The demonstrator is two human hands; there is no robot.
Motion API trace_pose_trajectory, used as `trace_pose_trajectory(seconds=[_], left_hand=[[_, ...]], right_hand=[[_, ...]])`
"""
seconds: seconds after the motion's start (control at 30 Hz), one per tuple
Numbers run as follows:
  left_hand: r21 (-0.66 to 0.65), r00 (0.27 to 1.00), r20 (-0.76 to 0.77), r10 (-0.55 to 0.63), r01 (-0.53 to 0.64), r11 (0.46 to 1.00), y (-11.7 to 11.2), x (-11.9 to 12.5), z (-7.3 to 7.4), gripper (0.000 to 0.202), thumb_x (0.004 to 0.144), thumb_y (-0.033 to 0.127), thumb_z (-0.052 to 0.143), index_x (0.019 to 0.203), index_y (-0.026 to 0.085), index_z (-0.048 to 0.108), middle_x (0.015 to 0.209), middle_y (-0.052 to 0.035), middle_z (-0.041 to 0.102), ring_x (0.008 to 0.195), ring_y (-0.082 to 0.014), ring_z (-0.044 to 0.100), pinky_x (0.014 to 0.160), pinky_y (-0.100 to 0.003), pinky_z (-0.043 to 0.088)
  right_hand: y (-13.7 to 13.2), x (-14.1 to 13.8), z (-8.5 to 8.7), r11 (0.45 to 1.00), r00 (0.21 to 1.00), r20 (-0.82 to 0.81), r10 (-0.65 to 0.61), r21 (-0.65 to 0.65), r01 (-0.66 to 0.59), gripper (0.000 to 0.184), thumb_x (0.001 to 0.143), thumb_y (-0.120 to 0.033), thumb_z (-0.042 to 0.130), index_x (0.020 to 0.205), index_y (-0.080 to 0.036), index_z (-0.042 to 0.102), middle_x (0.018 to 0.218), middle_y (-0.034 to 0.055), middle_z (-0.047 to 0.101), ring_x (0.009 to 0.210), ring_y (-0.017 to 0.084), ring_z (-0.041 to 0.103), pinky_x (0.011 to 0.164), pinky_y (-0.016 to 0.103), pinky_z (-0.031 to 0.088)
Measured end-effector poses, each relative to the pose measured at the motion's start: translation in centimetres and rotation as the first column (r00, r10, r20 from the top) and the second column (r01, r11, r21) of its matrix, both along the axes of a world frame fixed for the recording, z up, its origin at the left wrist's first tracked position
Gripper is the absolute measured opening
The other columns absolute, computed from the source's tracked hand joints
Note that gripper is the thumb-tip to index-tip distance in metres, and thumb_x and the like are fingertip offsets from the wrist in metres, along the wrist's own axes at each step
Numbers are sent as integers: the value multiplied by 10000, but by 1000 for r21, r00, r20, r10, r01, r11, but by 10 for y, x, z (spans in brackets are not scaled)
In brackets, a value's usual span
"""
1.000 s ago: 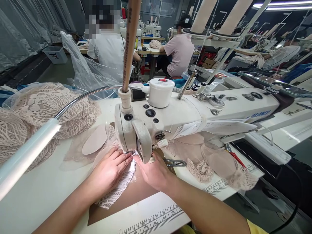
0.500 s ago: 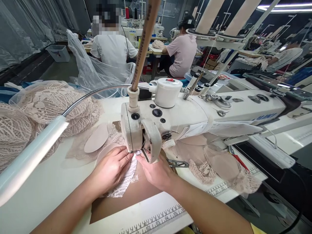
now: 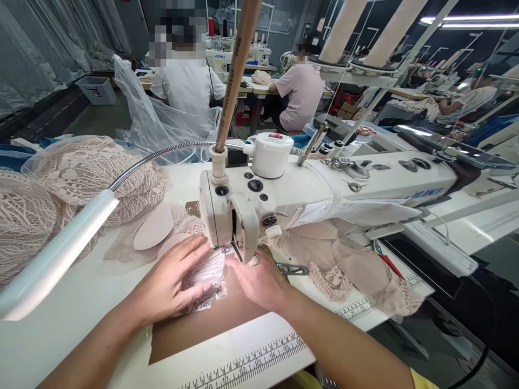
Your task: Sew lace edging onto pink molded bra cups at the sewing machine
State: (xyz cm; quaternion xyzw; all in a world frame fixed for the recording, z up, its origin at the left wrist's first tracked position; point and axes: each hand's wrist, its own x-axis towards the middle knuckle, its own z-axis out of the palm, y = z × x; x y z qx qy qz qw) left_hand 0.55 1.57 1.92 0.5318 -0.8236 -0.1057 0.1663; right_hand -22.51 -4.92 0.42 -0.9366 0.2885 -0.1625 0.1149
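White lace (image 3: 205, 275) lies on the surface (image 3: 60, 319) directly below the head of the sewing machine (image 3: 308, 189), its far edge at the needle and its near part on a brown panel (image 3: 211, 324). On it the left hand (image 3: 170, 283) rests palm down with fingers spread, pressing it flat; the right hand (image 3: 259, 281) lies palm down just beside it, fingers together, tips at the lace edge under the machine head, where a pinch cannot be confirmed. Beige lace pile (image 3: 81, 173) sits well to the left, behind a lamp (image 3: 57, 254); a printed ruler (image 3: 251, 362) runs along the near edge
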Motion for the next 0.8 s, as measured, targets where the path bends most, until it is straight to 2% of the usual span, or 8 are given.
trace_pose_trajectory(seconds=[0.07, 0.13, 0.17, 0.23, 0.37, 0.5, 0.67, 0.8], left_hand=[[29, 992, -109, 70, -67, 997, 9, 2, 10, 509, 873, 384, 553, 1338, 212, 438, 1359, -126, 476, 1224, -293, 471, 964, -373, 463], [119, 972, -185, 145, -124, 985, 18, 1, 23, 381, 880, 399, 545, 1226, 243, 520, 1202, -86, 575, 1067, -241, 574, 760, -263, 538], [179, 967, -196, 164, -129, 975, 22, 0, 28, 310, 885, 408, 535, 1150, 248, 557, 1106, -67, 608, 964, -215, 608, 650, -224, 531], [268, 975, -161, 151, -104, 958, 27, -5, 34, 243, 890, 419, 522, 1045, 243, 586, 976, -46, 623, 813, -182, 616, 557, -208, 495], [241, 995, -29, 100, -90, 966, 26, -12, 20, 209, 918, 369, 465, 927, 204, 592, 872, -53, 601, 750, -184, 584, 643, -267, 478], [276, 985, -129, 114, -74, 958, 22, -8, 4, 258, 963, 289, 363, 815, 192, 551, 801, -34, 574, 728, -160, 562, 657, -256, 448], [369, 962, -259, 92, 11, 929, 21, -2, 12, 250, 968, 276, 364, 807, 197, 538, 872, -31, 607, 810, -158, 572, 745, -256, 460], [335, 982, -191, 11, 55, 941, 29, -2, 23, 180, 936, 248, 439, 1041, 219, 582, 1088, -67, 604, 986, -197, 572, 843, -282, 466]], right_hand=[[1, -2, -1, 999, 999, 29, 33, 8, -33, 270, 825, -83, 484, 995, -193, 662, 901, 63, 600, 833, 188, 506, 743, 281, 373], [2, -3, -1, 998, 997, 51, 57, 18, -58, 299, 815, -75, 491, 1021, -205, 664, 912, 64, 585, 842, 190, 489, 727, 280, 367], [2, -4, -2, 997, 996, 57, 66, 24, -67, 308, 810, -71, 492, 1023, -211, 665, 905, 63, 578, 832, 189, 480, 709, 278, 362], [2, -4, -2, 996, 994, 62, 86, 30, -88, 315, 802, -59, 487, 1004, -214, 672, 870, 58, 562, 788, 181, 460, 671, 274, 344], [2, -4, -4, 994, 991, 76, 112, 5, -112, 307, 797, -50, 474, 978, -197, 675, 785, 49, 521, 736, 175, 425, 642, 274, 318], [2, -6, -7, 995, 993, 69, 99, -6, -99, 255, 794, -56, 476, 881, -185, 678, 725, 42, 483, 738, 179, 414, 638, 276, 305], [2, -5, -3, 994, 992, 57, 111, 8, -112, 324, 797, -43, 473, 1009, -195, 665, 779, 43, 521, 743, 172, 409, 642, 273, 300], [3, -3, 1, 992, 993, -7, 122, 31, -122, 340, 762, -18, 468, 995, -190, 646, 817, 44, 531, 764, 173, 415, 647, 274, 299]])
